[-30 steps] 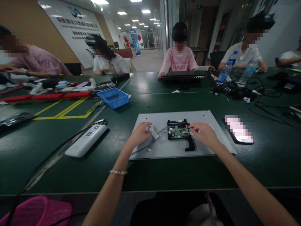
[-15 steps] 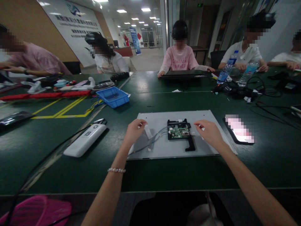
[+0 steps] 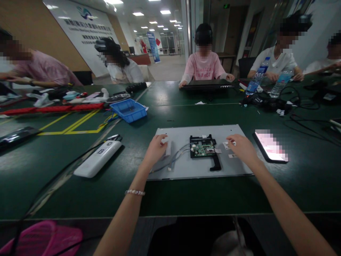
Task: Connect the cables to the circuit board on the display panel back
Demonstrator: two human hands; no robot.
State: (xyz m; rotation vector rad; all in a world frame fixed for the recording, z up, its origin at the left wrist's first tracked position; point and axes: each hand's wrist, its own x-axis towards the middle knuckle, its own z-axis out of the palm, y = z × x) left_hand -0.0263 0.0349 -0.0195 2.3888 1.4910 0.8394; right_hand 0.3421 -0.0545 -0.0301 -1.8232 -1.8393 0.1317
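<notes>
A thin grey metal panel [image 3: 191,169] lies flat on the table in front of me. Mounted on its middle is a green circuit board [image 3: 204,150] in a black plastic bracket [image 3: 216,164]. Grey cables [image 3: 177,153] run from the board toward the lower left. Over the panel's left part is my left hand [image 3: 156,148], fingers loosely bent and apart. A pale strip [image 3: 168,148] stands beside its fingertips; whether they touch is unclear. My right hand [image 3: 242,148] hovers at the panel's right side, fingers bent with a gap, near small white labels [image 3: 232,155].
A phone [image 3: 271,147] lies right of the panel, a white power bank [image 3: 98,158] with a cable on the left. Farther back are a blue tray [image 3: 129,111], two water bottles [image 3: 258,76] and tangled cables. Several people sit around the table. A pink basket [image 3: 42,238] is below the edge.
My right hand has moved slightly right, away from the board, uncovering labels. My left hand has shifted a little right, its fingers opening from a pinch near the pale strip.
</notes>
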